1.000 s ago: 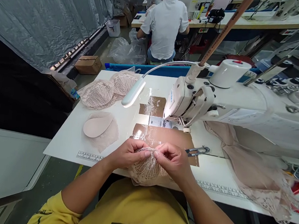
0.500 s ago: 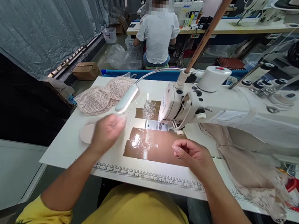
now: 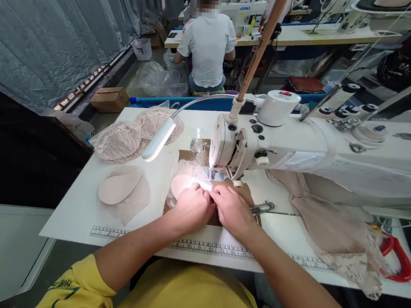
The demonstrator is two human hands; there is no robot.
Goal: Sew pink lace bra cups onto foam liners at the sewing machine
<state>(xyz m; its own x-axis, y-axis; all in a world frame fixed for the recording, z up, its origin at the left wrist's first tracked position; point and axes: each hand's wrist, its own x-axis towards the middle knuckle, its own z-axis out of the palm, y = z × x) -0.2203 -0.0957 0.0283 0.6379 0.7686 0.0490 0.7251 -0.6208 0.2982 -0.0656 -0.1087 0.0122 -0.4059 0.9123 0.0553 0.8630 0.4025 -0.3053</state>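
Note:
My left hand (image 3: 191, 209) and my right hand (image 3: 232, 211) lie side by side on the brown taped bed just before the needle of the white sewing machine (image 3: 298, 144). Both have their fingers curled and pinched on a pale beige foam cup piece (image 3: 182, 184), brightly lit by the gooseneck lamp (image 3: 157, 140). Thin beige fabric shows under its left edge. To the left lies a stack of more foam cup pieces (image 3: 119, 191). Behind that stack is a heap of lace cups (image 3: 121, 140).
Thread snips (image 3: 263, 207) lie right of my right hand. Beige lace fabric (image 3: 330, 232) is heaped under the machine arm, beside a red handle (image 3: 401, 258). A printed ruler (image 3: 201, 246) runs along the table's front edge. A person in a white shirt (image 3: 207, 47) sits ahead, back turned.
A second ago both hands held a lace piece at the table's front edge. The left hand then reached left toward the foam pieces. Now both hands hold a foam cup piece at the needle.

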